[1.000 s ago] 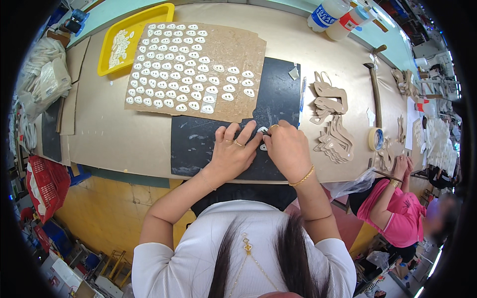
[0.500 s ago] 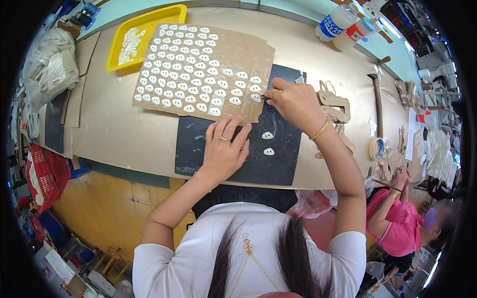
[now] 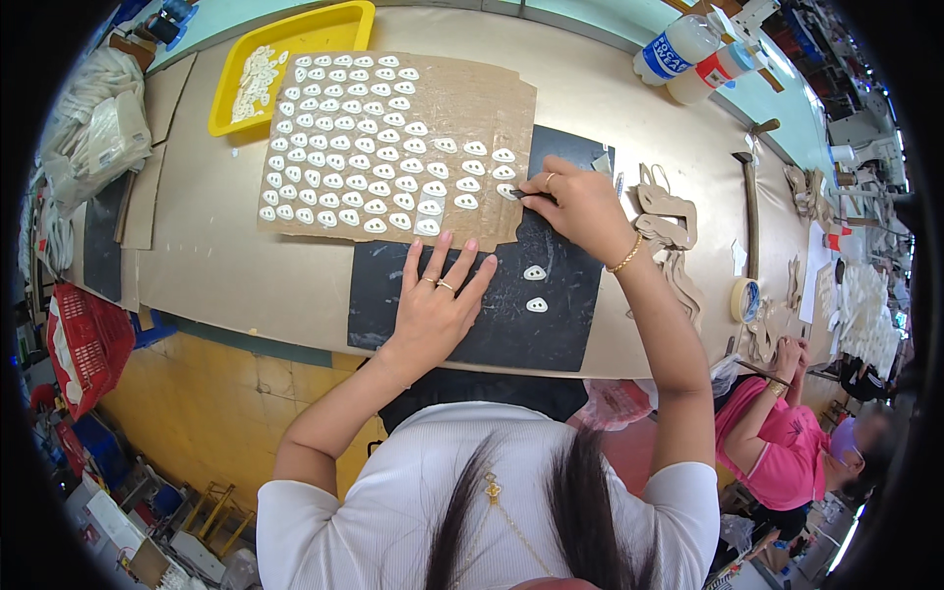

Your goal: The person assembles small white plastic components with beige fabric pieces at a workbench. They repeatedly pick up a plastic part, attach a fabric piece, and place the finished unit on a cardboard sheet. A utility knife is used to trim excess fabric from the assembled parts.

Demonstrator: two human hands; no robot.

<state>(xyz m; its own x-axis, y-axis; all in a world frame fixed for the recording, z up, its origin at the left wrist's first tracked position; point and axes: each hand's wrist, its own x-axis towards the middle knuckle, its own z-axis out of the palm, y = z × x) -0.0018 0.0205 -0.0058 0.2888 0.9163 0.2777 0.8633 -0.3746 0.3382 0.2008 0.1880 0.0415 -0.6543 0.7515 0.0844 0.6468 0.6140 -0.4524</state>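
Dozens of small white two-holed pieces (image 3: 407, 74) lie in rows on a brown cardboard sheet (image 3: 482, 103), most of them toward its left, with a few shorter rows reaching its right edge. More such pieces make a loose heap (image 3: 258, 87) in a yellow tray (image 3: 324, 34) at the upper left; the sheet overlaps the tray's near corner and hides part of it. The right hand (image 3: 585, 202) has its thumb and fingers pinched together on a slim dark tool (image 3: 518, 194), mostly covered by the fingers, its tip at a white piece by the sheet's right edge; whether it touches that piece I cannot tell. The left hand (image 3: 440, 300) is spread with slightly parted fingers, tips at the sheet's lower edge, grasping nothing. Under the sheet's corner lies a black mat (image 3: 560, 329), bearing two separate white pieces (image 3: 534, 272) between the hands. Right of it, tan cut-out shapes (image 3: 669, 231) are stacked, partly blocked by the right forearm; beyond are a tape roll (image 3: 744, 300), a long-handled hammer (image 3: 751, 216) and two bottles (image 3: 678, 49) with pale contents. At far left, a transparent bag (image 3: 113, 138) holds pale bundles, and a red basket (image 3: 103, 344) contains something whitish.
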